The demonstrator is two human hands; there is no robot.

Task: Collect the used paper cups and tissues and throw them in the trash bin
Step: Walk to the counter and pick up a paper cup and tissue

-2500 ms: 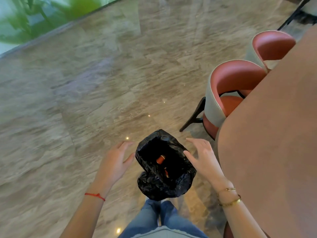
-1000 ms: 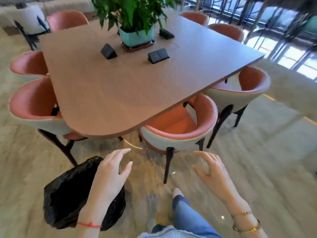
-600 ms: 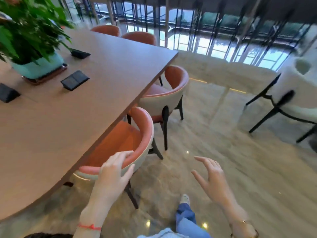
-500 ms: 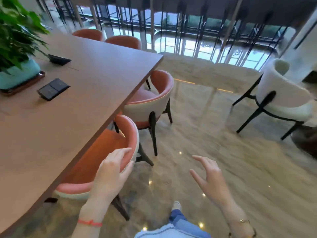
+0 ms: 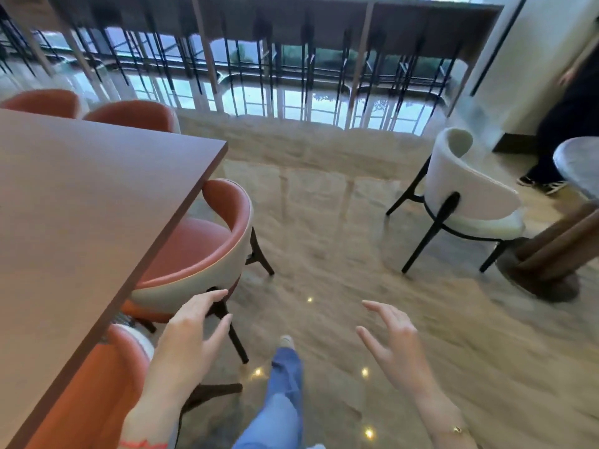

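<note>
No paper cup, tissue or trash bin shows in the head view now. My left hand (image 5: 191, 335) hangs open in front of me, fingers spread, beside the back of a red chair (image 5: 207, 241) and holding nothing. My right hand (image 5: 393, 341) is open too, fingers apart, over the shiny stone floor (image 5: 324, 241). My leg in blue jeans (image 5: 285, 384) steps forward between the two hands.
A long brown table (image 5: 81, 205) fills the left, with red chairs tucked along its edge. A white chair (image 5: 466, 196) and a round table's wooden base (image 5: 551, 264) stand at the right. Another person (image 5: 564, 124) stands at the far right. Railings and windows close off the back.
The view has swung right, from the black trash bag on the floor, past the table with its plant, to the room's window side. Both hands stayed open and empty.
</note>
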